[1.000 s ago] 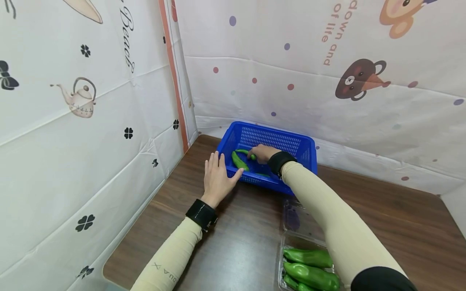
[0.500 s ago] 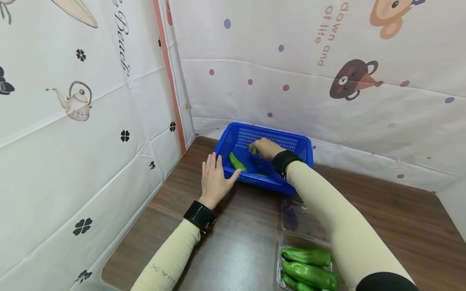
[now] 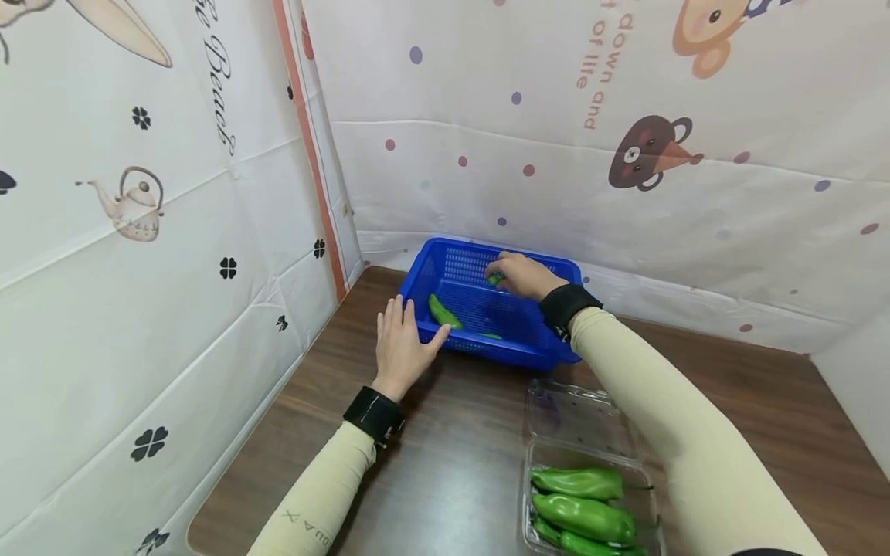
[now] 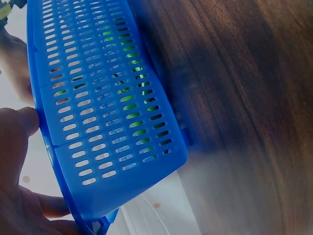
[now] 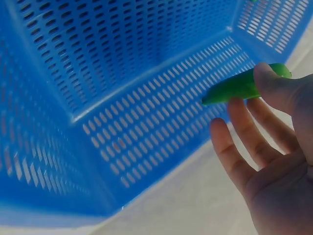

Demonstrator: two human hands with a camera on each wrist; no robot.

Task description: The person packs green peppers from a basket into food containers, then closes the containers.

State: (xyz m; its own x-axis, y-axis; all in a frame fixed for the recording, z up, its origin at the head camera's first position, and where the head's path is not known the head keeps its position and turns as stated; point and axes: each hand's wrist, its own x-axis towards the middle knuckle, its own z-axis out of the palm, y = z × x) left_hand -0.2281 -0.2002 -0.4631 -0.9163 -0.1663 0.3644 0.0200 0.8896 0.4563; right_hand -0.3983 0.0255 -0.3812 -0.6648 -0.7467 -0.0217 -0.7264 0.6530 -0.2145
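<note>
Pinched in the right hand (image 3: 524,276), between thumb and bent fingers: a slender green pepper (image 5: 234,89). Held at the twelve o'clock side of a blue perforated plastic basket (image 3: 511,354), in front of the far wall as seen from the head. Gripped toward one end, with the tapered end left free and one finger standing clear underneath; probably a light grip, enough for so small a pepper. Cannot tell whether touching the mesh.

Placed at the basket's eight o'clock corner: the left hand (image 3: 403,349), with fingers straight and thumb spread wide, not curled round anything. Touching the rim with the thumb, by the left wrist view; presumably braced there to stop so light a basket from sliding or tipping.

Lying on the basket floor toward nine o'clock: a curved green pepper (image 3: 445,313). Showing only as a sliver at six o'clock, mostly hidden behind the near wall: another green pepper (image 3: 490,336).

At five o'clock from the centre of the head view, on the wood-grain table (image 3: 438,463): a clear plastic clamshell tray (image 3: 591,455), with the lid (image 3: 577,421) folded back toward twelve, perhaps to leave the contents within easy reach. Laid inside, side by side: thick green peppers (image 3: 585,518), with visible stems toward three o'clock, perhaps aligned to fit snugly.
</note>
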